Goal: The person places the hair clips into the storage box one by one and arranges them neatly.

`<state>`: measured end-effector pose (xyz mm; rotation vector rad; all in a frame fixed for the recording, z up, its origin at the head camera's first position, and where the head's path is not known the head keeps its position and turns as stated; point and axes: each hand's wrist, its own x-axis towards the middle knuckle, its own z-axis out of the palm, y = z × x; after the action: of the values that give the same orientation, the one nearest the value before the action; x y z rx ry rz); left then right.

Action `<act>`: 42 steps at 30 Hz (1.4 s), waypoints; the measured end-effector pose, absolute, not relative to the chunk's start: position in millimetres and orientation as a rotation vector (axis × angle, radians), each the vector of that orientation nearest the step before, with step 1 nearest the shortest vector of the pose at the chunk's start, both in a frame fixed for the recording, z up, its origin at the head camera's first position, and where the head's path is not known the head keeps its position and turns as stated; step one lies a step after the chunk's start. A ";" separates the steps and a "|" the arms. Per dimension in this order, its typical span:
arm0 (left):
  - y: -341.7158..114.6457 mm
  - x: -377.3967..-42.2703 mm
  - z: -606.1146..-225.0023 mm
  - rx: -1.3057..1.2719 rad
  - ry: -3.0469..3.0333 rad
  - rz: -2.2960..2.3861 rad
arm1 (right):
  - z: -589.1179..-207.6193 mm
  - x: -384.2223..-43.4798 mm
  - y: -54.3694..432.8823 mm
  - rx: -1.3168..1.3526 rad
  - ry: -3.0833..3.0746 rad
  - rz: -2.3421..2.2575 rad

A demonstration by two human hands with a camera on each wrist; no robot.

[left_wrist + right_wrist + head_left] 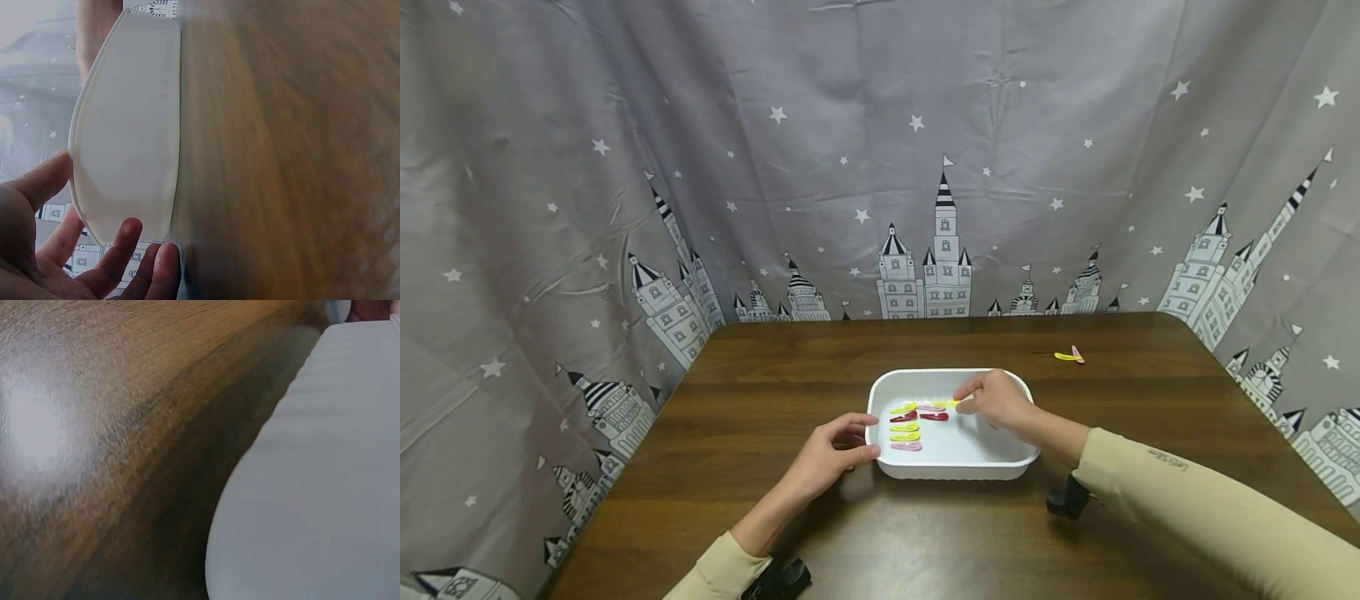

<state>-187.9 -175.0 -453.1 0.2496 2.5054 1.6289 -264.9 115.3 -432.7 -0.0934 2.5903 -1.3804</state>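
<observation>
A white tray stands on the table with two columns of snap hair clips in it. The left column holds a pink hair clip, a red hair clip and several yellow ones. The second has another red hair clip and a pink one behind it. My right hand reaches over the tray's right part and pinches a yellow hair clip beside that pink one. My left hand holds the tray's left end, thumb and fingers at the rim. The right wrist view shows mostly the tray's outer wall.
Farther back on the right, a yellow hair clip and a pink hair clip lie together on the brown wooden table. A grey curtain printed with castles and stars hangs behind the table.
</observation>
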 end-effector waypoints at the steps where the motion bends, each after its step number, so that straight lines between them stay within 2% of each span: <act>1: -175.0 -188.1 -453.3 0.251 2.505 1.630 | -434.0 -264.9 114.7 -0.107 2.593 -1.380; 15: -175.5 -189.8 -453.2 0.252 2.510 1.619 | -442.3 -265.7 104.6 -0.255 2.650 -1.266; 42: -173.9 -187.7 -451.2 0.250 2.498 1.642 | -452.2 -263.6 94.2 -0.324 2.690 -1.130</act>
<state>-187.7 -173.9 -451.2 0.2498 2.4979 1.6423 -263.6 94.2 -452.2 -0.3238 2.6902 -1.1299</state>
